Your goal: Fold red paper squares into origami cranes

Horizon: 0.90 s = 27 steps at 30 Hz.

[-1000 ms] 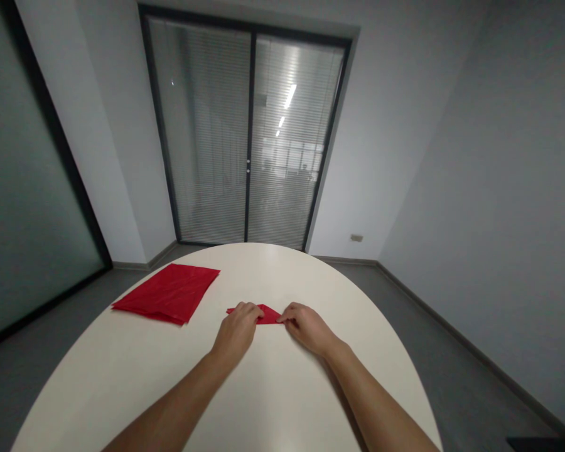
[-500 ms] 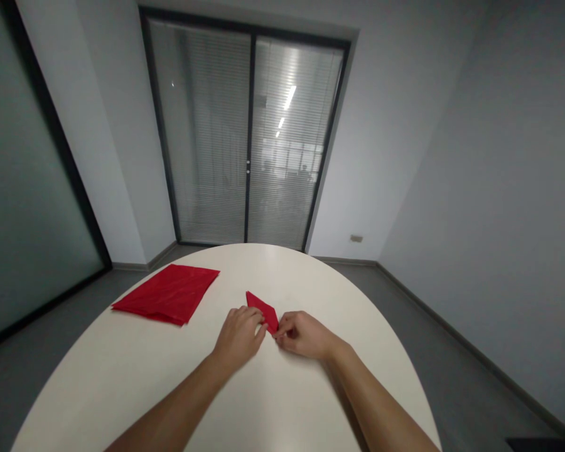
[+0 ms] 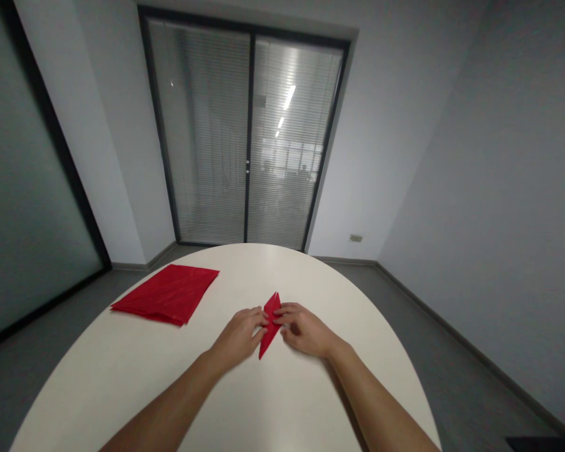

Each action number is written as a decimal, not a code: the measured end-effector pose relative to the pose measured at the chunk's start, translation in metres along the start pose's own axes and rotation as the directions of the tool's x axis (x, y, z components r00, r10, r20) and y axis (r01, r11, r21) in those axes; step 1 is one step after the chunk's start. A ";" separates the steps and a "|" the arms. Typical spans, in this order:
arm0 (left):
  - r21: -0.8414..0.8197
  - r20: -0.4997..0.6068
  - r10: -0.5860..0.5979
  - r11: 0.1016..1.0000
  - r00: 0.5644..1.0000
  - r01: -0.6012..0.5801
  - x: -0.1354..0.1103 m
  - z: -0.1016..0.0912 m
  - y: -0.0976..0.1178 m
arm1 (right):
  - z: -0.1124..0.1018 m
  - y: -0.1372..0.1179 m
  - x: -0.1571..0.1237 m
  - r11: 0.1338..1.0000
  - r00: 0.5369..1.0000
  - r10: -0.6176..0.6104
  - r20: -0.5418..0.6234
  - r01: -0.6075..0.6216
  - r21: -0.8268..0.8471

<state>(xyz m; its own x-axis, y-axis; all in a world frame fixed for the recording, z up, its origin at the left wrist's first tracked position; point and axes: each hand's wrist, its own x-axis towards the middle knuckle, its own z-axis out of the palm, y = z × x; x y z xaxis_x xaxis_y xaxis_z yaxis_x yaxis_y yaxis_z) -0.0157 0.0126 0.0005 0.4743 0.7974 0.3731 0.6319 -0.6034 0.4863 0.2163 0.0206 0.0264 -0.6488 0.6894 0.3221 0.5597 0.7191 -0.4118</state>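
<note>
Between my hands is a small folded piece of red paper [image 3: 270, 323], a narrow diamond with one point toward the far side of the table and the other toward me. My left hand [image 3: 240, 333] grips its left edge with thumb and fingers. On the opposite edge, my right hand [image 3: 306, 329] has its fingertips on the paper, fingers curled and pinching. Parts of the paper's sides are covered by my fingers. Farther left lies a stack of larger red paper sheets [image 3: 169, 294], flat with slightly uneven edges.
A round white table [image 3: 263, 408] carries the paper and my forearms. Beyond its far edge stands a glass door with blinds [image 3: 207, 138] in a dark frame. Grey walls rise on the right, and frosted glass [image 3: 28, 188] is at the left.
The small folded paper has turned from slanting down to the right to standing nearly lengthwise, its near point toward me. My right fingers have shifted from its lower corner to its right edge.
</note>
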 end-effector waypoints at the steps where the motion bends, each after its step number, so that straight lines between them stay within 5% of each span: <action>1: 0.004 0.011 0.005 1.000 1.000 -0.005 0.000 0.000 -0.002 | 0.000 0.000 0.000 1.000 1.000 -0.008 -0.001 0.008 0.009; 13: 0.036 0.173 0.107 0.993 0.979 -0.115 -0.007 -0.016 0.001 | -0.003 -0.002 -0.002 0.995 0.999 0.035 -0.007 -0.034 0.094; 27: 0.144 0.150 0.197 0.965 0.969 -0.218 -0.003 -0.019 0.002 | 0.003 0.000 -0.004 0.979 0.983 0.178 0.045 -0.182 0.089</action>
<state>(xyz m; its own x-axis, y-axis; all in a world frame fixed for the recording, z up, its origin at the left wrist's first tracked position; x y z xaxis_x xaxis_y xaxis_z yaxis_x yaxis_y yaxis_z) -0.0272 0.0091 0.0150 0.6760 0.6545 0.3386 0.5943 -0.7559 0.2745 0.2176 0.0170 0.0226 -0.5612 0.8020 0.2046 0.6200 0.5711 -0.5381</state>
